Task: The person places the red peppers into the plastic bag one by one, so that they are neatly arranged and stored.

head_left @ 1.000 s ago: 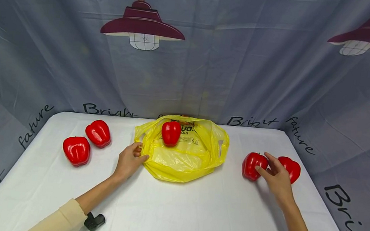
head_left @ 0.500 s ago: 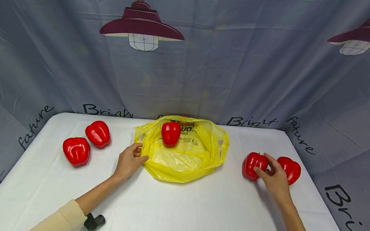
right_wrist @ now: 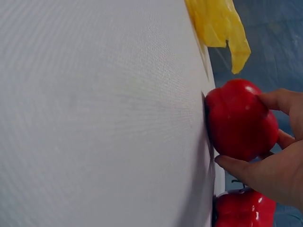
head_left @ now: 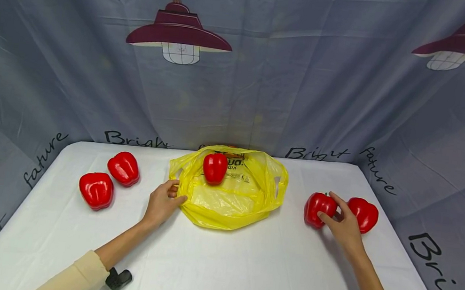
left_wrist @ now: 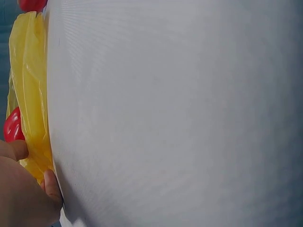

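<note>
The yellow bag [head_left: 225, 216] lay on the white-covered bench [head_left: 236, 268], at the middle of its far side and in front of a grey curtain [head_left: 254, 95] printed with maroon lamps and handwriting. Its mouth was spread wide, with black print visible inside. The left hand [head_left: 162, 204] pinched the bag's left rim between thumb and fingers. The right hand [head_left: 346, 227] had its thumb and fingers curled round a red pepper [head_left: 316, 208], well apart from the bag on the right; whether that pepper touched the bench could not be determined. A second pepper [head_left: 366, 216] lay just right of it, partly hidden by the right hand. A third pepper [head_left: 215, 168] sat inside the bag, toward the back left. A fourth pepper [head_left: 96, 190] and a fifth pepper [head_left: 123, 168] lay close together at the left.
</note>
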{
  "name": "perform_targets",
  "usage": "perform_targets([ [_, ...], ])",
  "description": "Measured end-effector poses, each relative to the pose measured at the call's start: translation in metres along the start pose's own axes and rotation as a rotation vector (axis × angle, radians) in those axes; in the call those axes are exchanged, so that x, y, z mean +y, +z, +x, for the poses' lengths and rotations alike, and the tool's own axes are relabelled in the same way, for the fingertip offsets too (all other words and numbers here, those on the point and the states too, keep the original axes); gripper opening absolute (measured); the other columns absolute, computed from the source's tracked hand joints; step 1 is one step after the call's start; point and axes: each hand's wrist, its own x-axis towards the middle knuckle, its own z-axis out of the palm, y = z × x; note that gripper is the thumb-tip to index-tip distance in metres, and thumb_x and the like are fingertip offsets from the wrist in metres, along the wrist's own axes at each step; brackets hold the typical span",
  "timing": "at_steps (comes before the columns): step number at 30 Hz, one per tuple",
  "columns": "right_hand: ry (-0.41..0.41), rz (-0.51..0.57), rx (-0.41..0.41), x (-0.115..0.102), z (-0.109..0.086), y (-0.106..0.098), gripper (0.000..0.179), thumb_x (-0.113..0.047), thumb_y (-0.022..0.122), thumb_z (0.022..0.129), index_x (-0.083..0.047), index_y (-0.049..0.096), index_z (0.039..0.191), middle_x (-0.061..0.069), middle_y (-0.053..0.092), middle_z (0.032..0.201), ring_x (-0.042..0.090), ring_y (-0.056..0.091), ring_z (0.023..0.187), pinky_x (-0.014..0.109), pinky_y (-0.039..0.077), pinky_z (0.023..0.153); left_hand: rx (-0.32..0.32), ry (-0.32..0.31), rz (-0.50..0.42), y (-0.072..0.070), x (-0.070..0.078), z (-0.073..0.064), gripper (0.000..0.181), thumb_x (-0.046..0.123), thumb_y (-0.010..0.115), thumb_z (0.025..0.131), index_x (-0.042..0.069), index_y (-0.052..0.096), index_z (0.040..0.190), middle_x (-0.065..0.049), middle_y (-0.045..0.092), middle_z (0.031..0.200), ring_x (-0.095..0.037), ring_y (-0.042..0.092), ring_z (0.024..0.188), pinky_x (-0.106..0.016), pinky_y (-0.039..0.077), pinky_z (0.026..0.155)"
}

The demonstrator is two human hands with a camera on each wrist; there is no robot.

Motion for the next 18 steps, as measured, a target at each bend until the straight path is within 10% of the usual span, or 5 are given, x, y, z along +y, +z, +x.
perform_targets([
  [11, -0.012, 0.026, -0.004, -0.003, 0.000, 0.004, 0.074, -0.019, 0.070, 0.095, -0.008, 0.030, 0.156, 0.027, 0.028, 0.154, 0.054, 0.036, 0.132, 0.026, 0.054, 0.081, -0.001, 0.007, 0.006, 0.000, 0.000, 0.000, 0.049, 0.006, 0.077, 0.086, -0.006, 0.058, 0.130, -0.017, 0.061, 0.107, -0.030, 0.059, 0.097, -0.042, 0.051, 0.088],
  [18, -0.067, 0.008, 0.009, -0.016, 0.005, 0.008, 0.070, -0.019, 0.070, 0.094, -0.011, 0.036, 0.154, 0.024, 0.033, 0.153, 0.053, 0.036, 0.132, 0.044, 0.056, 0.085, 0.001, 0.010, 0.014, 0.000, 0.000, 0.000, 0.049, 0.005, 0.077, 0.085, -0.006, 0.058, 0.129, -0.017, 0.061, 0.106, -0.030, 0.059, 0.097, -0.042, 0.051, 0.088],
])
